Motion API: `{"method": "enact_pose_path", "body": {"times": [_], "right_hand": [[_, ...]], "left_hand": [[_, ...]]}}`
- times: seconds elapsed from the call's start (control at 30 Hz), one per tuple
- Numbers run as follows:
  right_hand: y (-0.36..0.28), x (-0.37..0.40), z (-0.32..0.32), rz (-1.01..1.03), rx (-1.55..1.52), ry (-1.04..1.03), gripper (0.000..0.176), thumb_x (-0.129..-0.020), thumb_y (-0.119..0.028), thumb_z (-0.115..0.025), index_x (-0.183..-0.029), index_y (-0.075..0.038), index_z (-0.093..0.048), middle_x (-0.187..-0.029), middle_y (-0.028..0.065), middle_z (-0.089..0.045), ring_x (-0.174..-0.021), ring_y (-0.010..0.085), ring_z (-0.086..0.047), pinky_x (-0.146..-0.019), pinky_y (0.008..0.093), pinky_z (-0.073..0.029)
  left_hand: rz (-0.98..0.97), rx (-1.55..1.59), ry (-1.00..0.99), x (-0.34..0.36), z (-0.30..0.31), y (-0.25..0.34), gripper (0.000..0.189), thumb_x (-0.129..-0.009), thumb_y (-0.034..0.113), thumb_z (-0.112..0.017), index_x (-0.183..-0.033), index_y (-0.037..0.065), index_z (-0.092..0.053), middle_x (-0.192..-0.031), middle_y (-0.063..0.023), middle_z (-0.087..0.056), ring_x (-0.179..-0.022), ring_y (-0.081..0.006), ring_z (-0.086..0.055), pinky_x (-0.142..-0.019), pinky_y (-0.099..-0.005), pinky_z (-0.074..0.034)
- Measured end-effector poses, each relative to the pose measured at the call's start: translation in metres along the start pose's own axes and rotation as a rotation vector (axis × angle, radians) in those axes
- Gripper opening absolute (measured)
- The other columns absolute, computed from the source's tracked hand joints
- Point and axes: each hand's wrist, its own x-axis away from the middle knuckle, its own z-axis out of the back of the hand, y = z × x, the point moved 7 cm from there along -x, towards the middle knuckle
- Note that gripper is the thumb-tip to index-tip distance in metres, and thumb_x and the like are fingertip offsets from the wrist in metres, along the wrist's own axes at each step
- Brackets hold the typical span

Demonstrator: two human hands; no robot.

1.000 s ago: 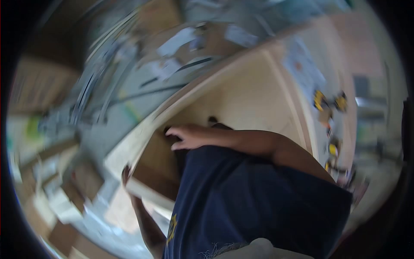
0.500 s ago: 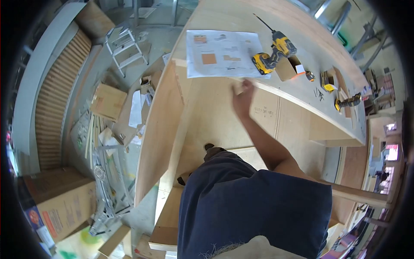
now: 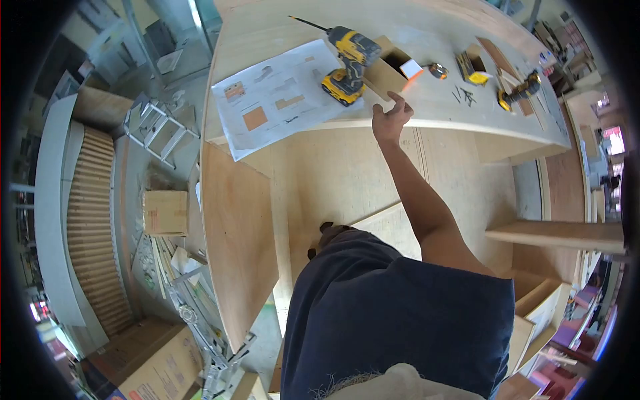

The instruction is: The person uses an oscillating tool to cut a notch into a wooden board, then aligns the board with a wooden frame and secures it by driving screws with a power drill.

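Observation:
My right hand (image 3: 392, 121) is raised at the front edge of the pale wooden worktop (image 3: 440, 113), fingers and thumb apart, with nothing visible in it. Just beyond the fingertips stands an open cardboard box (image 3: 380, 81). Left of that, a yellow and black cordless drill (image 3: 350, 63) with a long bit rests on a printed drawing sheet (image 3: 273, 93), whose near corner hangs past the edge. A small tape measure (image 3: 438, 71) and several loose dark screws (image 3: 465, 97) lie to the right. My left hand is out of view.
Farther right are a yellow and black box (image 3: 472, 69), a second drill (image 3: 520, 92) and wood strips. A plywood side panel (image 3: 237, 233) drops on the left. Beyond it are a stepladder (image 3: 160, 130), a carton (image 3: 165, 213) and metal framework (image 3: 200, 327) on the floor.
My view has turned to the right, so the worktop items appear farther left. My right hand has moved from near the drawing sheet to near the cardboard box, its fingers more spread.

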Motion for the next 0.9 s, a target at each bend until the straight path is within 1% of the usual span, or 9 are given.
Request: {"method": "enact_pose_path", "body": {"times": [0.07, 0.17, 0.3, 0.37, 0.43, 0.5, 0.63, 0.8, 0.9], "right_hand": [[0.006, 0.010, 0.031, 0.062, 0.097, 0.057, 0.041, -0.083, -0.013, -0.074, -0.123, -0.010, -0.067, -0.121, 0.0220, -0.056, -0.115, 0.0360, -0.050, -0.096, 0.0428, -0.048], [0.021, -0.002, 0.062, -0.012, -0.038, -0.044, 0.033, -0.085, -0.007, -0.071, -0.118, -0.006, -0.066, -0.115, 0.0184, -0.061, -0.107, 0.0338, -0.057, -0.095, 0.0447, -0.051], [-0.007, -0.070, 0.075, 0.296, -0.048, 0.015, 0.021, -0.089, -0.004, -0.067, -0.110, -0.002, -0.069, -0.104, 0.0197, -0.069, -0.093, 0.0354, -0.067, -0.085, 0.0442, -0.055], [-0.025, -0.115, 0.062, 0.426, -0.061, -0.013, 0.016, -0.091, -0.003, -0.066, -0.105, 0.000, -0.070, -0.098, 0.0213, -0.072, -0.093, 0.0387, -0.070, -0.083, 0.0466, -0.056], [-0.031, -0.156, 0.041, 0.465, -0.088, -0.074, 0.016, -0.094, -0.009, -0.064, -0.104, 0.000, -0.071, -0.100, 0.0233, -0.072, -0.096, 0.0414, -0.070, -0.084, 0.0482, -0.057], [-0.006, -0.199, -0.021, 0.488, 0.376, -0.442, 0.022, -0.100, -0.016, -0.057, -0.107, -0.001, -0.071, -0.107, 0.0243, -0.073, -0.098, 0.0407, -0.071, -0.085, 0.0481, -0.058], [0.057, -0.235, -0.111, 0.550, 0.817, -0.983, 0.021, -0.089, -0.018, -0.066, -0.101, -0.004, -0.076, -0.103, 0.0216, -0.076, -0.100, 0.0390, -0.074, -0.088, 0.0509, -0.059], [0.067, -0.233, -0.132, 0.662, 0.735, -0.993, 0.022, -0.087, -0.016, -0.067, -0.105, -0.008, -0.077, -0.106, 0.0191, -0.076, -0.103, 0.0387, -0.073, -0.088, 0.0502, -0.058], [0.084, -0.234, -0.137, 0.879, 0.497, -0.954, 0.024, -0.087, -0.010, -0.063, -0.109, -0.007, -0.071, -0.104, 0.0222, -0.072, -0.099, 0.0449, -0.069, -0.085, 0.0548, -0.056]], "left_hand": [[-0.075, 0.114, -0.020, -0.021, -0.021, 0.021, 0.044, -0.108, 0.026, -0.052, -0.140, -0.003, -0.057, -0.137, -0.0162, -0.060, -0.128, -0.0268, -0.057, -0.112, -0.0422, -0.046], [-0.156, 0.306, -0.115, -0.032, -0.057, 0.050, 0.044, -0.108, 0.027, -0.052, -0.138, -0.004, -0.058, -0.136, -0.0158, -0.061, -0.127, -0.0262, -0.058, -0.112, -0.0418, -0.046], [-0.157, 0.641, -0.449, -0.010, -0.134, 0.096, 0.044, -0.109, 0.029, -0.051, -0.136, -0.005, -0.060, -0.134, -0.0153, -0.062, -0.126, -0.0254, -0.058, -0.112, -0.0413, -0.046], [-0.129, 0.696, -0.605, 0.024, -0.177, 0.137, 0.044, -0.109, 0.029, -0.050, -0.135, -0.005, -0.061, -0.133, -0.0150, -0.063, -0.125, -0.0249, -0.059, -0.112, -0.0410, -0.046], [-0.136, 0.603, -0.682, 0.071, -0.216, 0.199, 0.028, -0.104, 0.011, -0.057, -0.126, -0.003, -0.066, -0.118, -0.0122, -0.068, -0.109, -0.0211, -0.064, -0.099, -0.0363, -0.051], [-0.193, 0.387, -0.750, 0.115, -0.249, 0.254, 0.024, -0.097, -0.005, -0.064, -0.120, 0.000, -0.071, -0.099, -0.0099, -0.073, -0.089, -0.0176, -0.069, -0.086, -0.0334, -0.057], [-0.124, 0.428, -0.931, 0.195, -0.300, 0.307, 0.024, -0.096, -0.005, -0.069, -0.119, 0.001, -0.073, -0.105, -0.0122, -0.075, -0.090, -0.0184, -0.073, -0.081, -0.0320, -0.060], [-0.154, 0.390, -1.026, 0.249, -0.326, 0.380, 0.019, -0.096, 0.005, -0.071, -0.114, 0.002, -0.074, -0.104, -0.0180, -0.075, -0.091, -0.0308, -0.075, -0.080, -0.0367, -0.060], [-0.099, 0.410, -1.065, 0.265, -0.336, 0.407, 0.019, -0.096, 0.007, -0.071, -0.115, 0.005, -0.074, -0.103, -0.0159, -0.075, -0.091, -0.0293, -0.074, -0.078, -0.0383, -0.059]]}}
